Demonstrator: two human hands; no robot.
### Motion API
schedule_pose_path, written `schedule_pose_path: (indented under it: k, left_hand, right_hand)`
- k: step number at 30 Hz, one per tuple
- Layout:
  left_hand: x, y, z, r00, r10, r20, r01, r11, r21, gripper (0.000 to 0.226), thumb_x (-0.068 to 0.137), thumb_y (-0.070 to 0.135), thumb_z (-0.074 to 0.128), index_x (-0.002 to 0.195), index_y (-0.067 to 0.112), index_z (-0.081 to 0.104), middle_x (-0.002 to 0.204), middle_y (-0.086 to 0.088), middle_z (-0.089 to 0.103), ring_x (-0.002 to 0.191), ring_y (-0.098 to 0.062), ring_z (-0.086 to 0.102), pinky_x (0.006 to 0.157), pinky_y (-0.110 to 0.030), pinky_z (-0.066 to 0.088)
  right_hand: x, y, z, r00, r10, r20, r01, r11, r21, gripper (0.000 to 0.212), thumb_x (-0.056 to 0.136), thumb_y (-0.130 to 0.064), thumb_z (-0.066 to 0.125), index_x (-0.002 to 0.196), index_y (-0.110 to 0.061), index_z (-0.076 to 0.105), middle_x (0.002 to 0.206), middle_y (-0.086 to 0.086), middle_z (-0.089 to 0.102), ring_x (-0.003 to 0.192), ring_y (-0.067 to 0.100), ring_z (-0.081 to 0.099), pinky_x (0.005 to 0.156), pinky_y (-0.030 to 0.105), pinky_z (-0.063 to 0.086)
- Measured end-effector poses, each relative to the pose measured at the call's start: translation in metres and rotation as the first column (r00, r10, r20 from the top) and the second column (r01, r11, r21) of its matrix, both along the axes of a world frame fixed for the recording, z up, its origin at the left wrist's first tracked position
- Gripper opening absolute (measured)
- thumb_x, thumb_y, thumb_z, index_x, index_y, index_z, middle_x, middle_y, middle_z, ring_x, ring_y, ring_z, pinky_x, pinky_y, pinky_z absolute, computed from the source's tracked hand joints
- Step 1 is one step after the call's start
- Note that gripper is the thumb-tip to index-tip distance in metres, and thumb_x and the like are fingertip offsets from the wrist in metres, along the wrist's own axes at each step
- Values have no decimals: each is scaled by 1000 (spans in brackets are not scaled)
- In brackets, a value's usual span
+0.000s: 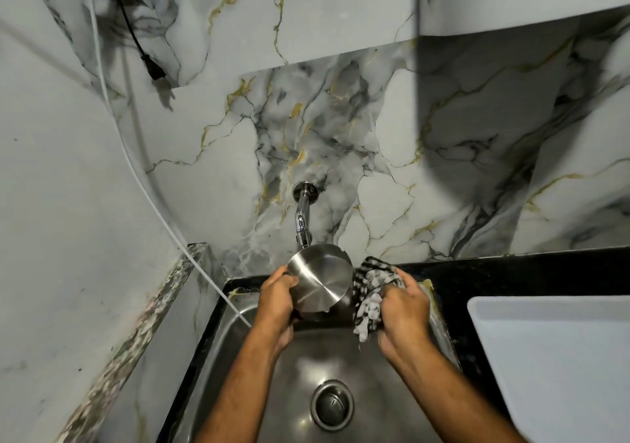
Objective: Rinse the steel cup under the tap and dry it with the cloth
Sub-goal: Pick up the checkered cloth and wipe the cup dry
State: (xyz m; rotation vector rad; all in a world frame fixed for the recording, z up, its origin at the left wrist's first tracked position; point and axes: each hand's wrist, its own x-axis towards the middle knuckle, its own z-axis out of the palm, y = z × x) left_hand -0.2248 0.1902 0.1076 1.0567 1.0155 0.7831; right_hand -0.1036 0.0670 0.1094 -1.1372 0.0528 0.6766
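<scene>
The steel cup (318,280) is held over the back of the steel sink (341,357), tilted with its round base towards me. My left hand (275,301) grips the cup's left side. A black-and-white checked cloth (371,287) is bunched in my right hand (404,309) and pressed against the cup's right side. The chrome tap (303,216) sticks out of the marble wall just above and behind the cup; no water stream shows.
The sink drain (331,405) lies below my arms. A black counter (511,272) runs to the right, with a white tray (562,357) on it. A white cable (163,214) runs down the left wall into the sink corner. A black plug (155,71) hangs at upper left.
</scene>
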Motion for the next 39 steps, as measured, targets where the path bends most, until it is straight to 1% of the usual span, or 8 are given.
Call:
schedule_pose_path:
  k: [2,8,11,16,21,30,37,39]
  left_hand:
    - [-4,6,-1,999,-46,-3,46,998,-52,32,98,14,50,128,11,59,122,-18,66,113,-39,62,93,-55,53]
    - [0,1,6,963,-260,-74,260,966,-20,33,96,18,58,129,23,55,107,-11,67,74,-17,72,58,-34,61]
    - [7,-10,11,928,-358,-107,358,934,-14,18,96,25,58,103,37,70,99,-9,74,72,-21,74,62,-41,63]
    - [28,-26,18,893,-440,-90,446,893,62,26,100,23,52,97,29,78,101,-3,79,95,-24,74,78,-38,60]
    - [33,-26,17,941,-195,-277,272,922,275,27,101,23,47,94,28,73,95,-1,73,89,-17,68,79,-30,55]
    - [10,-2,16,787,-127,-604,438,804,402,28,99,23,51,77,18,68,68,-3,66,64,-17,61,60,-31,49]
    - [19,-13,16,606,-185,-774,694,599,400,29,96,23,53,73,12,66,62,1,66,59,-17,61,62,-32,49]
    - [17,-8,13,695,-65,-716,557,678,479,28,97,19,52,77,9,69,69,-6,71,67,-23,66,64,-33,49]
  right_hand:
    - [7,-1,2,993,76,-86,-68,993,93,54,84,18,38,120,-11,65,103,20,75,92,34,72,82,45,60]
    - [25,-1,-3,956,224,-186,-182,958,221,66,84,20,36,141,-12,46,110,27,65,69,27,73,56,40,60]
    - [22,-1,-10,890,402,-214,-319,885,339,74,77,10,56,145,-14,43,112,28,65,86,37,72,64,47,61]
    - [-7,-4,-14,814,550,-186,-443,795,413,29,70,-27,68,70,1,77,72,19,71,55,29,70,46,33,57]
    - [-19,-13,-40,792,578,-196,-458,775,436,36,83,6,54,118,8,64,121,40,60,109,49,60,102,56,45]
    - [41,-33,-38,891,447,-84,-371,821,434,61,74,17,45,124,-12,61,113,26,71,92,37,72,75,47,60]
    - [64,-28,0,531,696,485,-611,710,-351,68,82,20,41,119,-29,72,96,-2,79,59,10,63,49,20,51]
    - [57,-32,-4,452,633,629,-436,772,-463,67,84,17,45,126,-30,67,119,-11,69,97,7,68,83,19,54]
